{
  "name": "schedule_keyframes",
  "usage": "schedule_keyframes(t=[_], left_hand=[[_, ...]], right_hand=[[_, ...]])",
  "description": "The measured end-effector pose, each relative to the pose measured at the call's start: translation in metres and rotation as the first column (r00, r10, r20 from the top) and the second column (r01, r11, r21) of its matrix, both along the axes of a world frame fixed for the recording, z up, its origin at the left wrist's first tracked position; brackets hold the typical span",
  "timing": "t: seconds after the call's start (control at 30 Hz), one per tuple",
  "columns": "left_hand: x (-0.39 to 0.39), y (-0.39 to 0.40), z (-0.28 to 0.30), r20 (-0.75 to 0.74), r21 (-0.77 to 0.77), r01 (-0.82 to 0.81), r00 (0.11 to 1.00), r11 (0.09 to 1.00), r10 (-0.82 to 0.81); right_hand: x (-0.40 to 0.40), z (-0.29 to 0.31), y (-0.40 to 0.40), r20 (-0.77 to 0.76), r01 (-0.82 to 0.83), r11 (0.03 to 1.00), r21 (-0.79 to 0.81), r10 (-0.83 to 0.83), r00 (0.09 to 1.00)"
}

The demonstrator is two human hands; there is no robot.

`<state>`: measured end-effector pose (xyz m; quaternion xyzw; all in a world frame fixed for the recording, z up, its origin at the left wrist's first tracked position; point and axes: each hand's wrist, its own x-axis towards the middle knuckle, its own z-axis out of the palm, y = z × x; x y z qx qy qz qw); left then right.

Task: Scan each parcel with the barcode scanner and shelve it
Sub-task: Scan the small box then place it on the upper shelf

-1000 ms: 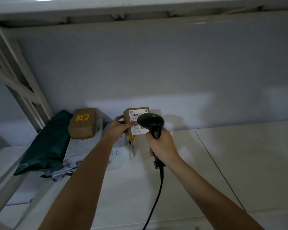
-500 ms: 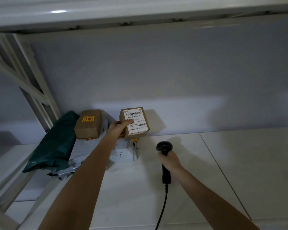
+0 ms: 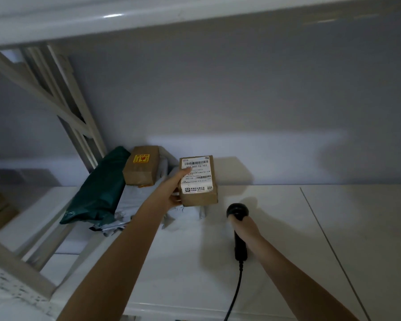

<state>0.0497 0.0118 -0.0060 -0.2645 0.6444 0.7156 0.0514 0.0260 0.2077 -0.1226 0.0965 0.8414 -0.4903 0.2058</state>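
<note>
A small brown cardboard parcel (image 3: 198,180) with a white barcode label facing me stands near the back of the white shelf (image 3: 276,228). My left hand (image 3: 174,189) grips its left side, thumb across the label's edge. Low on the shelf to the parcel's right, my right hand (image 3: 243,227) holds the black barcode scanner (image 3: 237,212) by its handle; its head points toward the back wall and its cable (image 3: 235,295) runs down to the shelf's front edge.
Another brown box (image 3: 141,166) with a yellow sticker lies left of the parcel, on grey poly mailers (image 3: 134,202). A dark green bag (image 3: 100,191) leans at the far left beside the white shelf frame (image 3: 63,100). The upper shelf (image 3: 148,17) hangs overhead.
My right hand has lowered the scanner from in front of the label down to the shelf at the right. The parcel has stayed at the shelf's back in my left hand.
</note>
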Motion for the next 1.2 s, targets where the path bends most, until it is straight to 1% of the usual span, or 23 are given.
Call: schedule_keyframes(t=[0.03,0.07,0.1,0.13,0.17,0.2,0.23,0.27,0.33,0.37,0.4,0.47,0.53,0.6,0.67,0.7,0.77,0.87,0.93,1.07,1.2], left_hand=[[0.001,0.000,-0.002,0.010,0.025,0.001,1.000,1.000,-0.001],[0.004,0.001,-0.003,0.023,0.043,0.000,1.000,0.999,-0.001],[0.007,0.001,-0.004,0.033,0.052,0.002,0.999,0.999,-0.004],[0.011,0.002,-0.004,0.044,0.063,0.005,0.999,0.998,-0.007],[0.015,0.002,-0.003,0.052,0.072,0.012,0.999,0.997,-0.016],[0.018,0.002,-0.002,0.056,0.085,0.022,0.998,0.996,-0.026],[0.022,0.000,-0.001,0.054,0.087,0.028,0.998,0.996,-0.033],[0.026,-0.001,0.001,0.046,0.085,0.040,0.998,0.996,-0.044],[0.037,-0.004,0.007,0.024,0.076,0.061,0.998,0.995,-0.063],[0.044,-0.007,0.011,0.011,0.074,0.080,0.997,0.994,-0.081],[0.053,-0.009,0.015,-0.005,0.074,0.106,0.994,0.992,-0.106],[0.072,-0.016,0.021,-0.055,0.079,0.178,0.983,0.981,-0.174],[0.098,-0.023,0.028,-0.125,0.034,0.229,0.967,0.973,-0.223],[0.125,-0.031,0.035,-0.198,-0.095,0.259,0.941,0.961,-0.273],[0.146,-0.040,0.036,-0.257,-0.251,0.249,0.915,0.935,-0.312],[0.156,-0.044,0.037,-0.280,-0.305,0.227,0.907,0.925,-0.315],[0.177,-0.049,0.042,-0.346,-0.357,0.163,0.892,0.920,-0.293],[0.206,-0.052,0.056,-0.447,-0.390,0.071,0.857,0.918,-0.257],[0.222,-0.055,0.066,-0.493,-0.419,0.020,0.835,0.908,-0.246],[0.254,-0.062,0.093,-0.552,-0.431,-0.076,0.811,0.899,-0.196],[0.289,-0.068,0.123,-0.605,-0.437,-0.173,0.782,0.883,-0.146]], right_hand=[[0.003,0.003,-0.001,0.017,0.019,1.000,-0.003,-0.019,1.000],[0.006,0.005,-0.002,-0.003,0.045,0.999,0.027,-0.045,0.999],[0.010,0.007,-0.003,-0.074,0.090,0.991,0.096,-0.083,0.994],[0.016,0.011,-0.003,-0.187,0.143,0.982,0.126,-0.118,0.975],[0.023,0.016,-0.003,-0.326,0.159,0.985,0.062,-0.130,0.936],[0.031,0.025,-0.004,-0.437,0.090,0.994,-0.066,-0.110,0.893],[0.040,0.036,-0.004,-0.504,-0.036,0.981,-0.193,-0.067,0.861],[0.048,0.049,-0.004,-0.546,-0.176,0.948,-0.264,0.003,0.838],[0.064,0.071,-0.008,-0.611,-0.381,0.885,-0.269,0.149,0.777],[0.070,0.080,-0.012,-0.654,-0.431,0.869,-0.244,0.181,0.735],[0.078,0.088,-0.017,-0.687,-0.445,0.867,-0.223,0.184,0.703],[0.094,0.098,-0.030,-0.720,-0.399,0.886,-0.236,0.117,0.684],[0.113,0.103,-0.043,-0.721,-0.318,0.899,-0.302,0.002,0.693],[0.134,0.107,-0.053,-0.703,-0.249,0.893,-0.374,-0.098,0.704],[0.157,0.114,-0.063,-0.701,-0.233,0.879,-0.415,-0.146,0.698],[0.168,0.119,-0.067,-0.710,-0.223,0.883,-0.412,-0.159,0.686],[0.188,0.129,-0.075,-0.727,-0.197,0.893,-0.406,-0.185,0.661],[0.214,0.149,-0.082,-0.741,-0.199,0.887,-0.416,-0.205,0.639],[0.227,0.164,-0.087,-0.759,-0.207,0.896,-0.394,-0.189,0.623],[0.254,0.198,-0.093,-0.814,-0.284,0.898,-0.335,-0.124,0.568],[0.281,0.233,-0.101,-0.831,-0.346,0.880,-0.324,-0.091,0.549]])
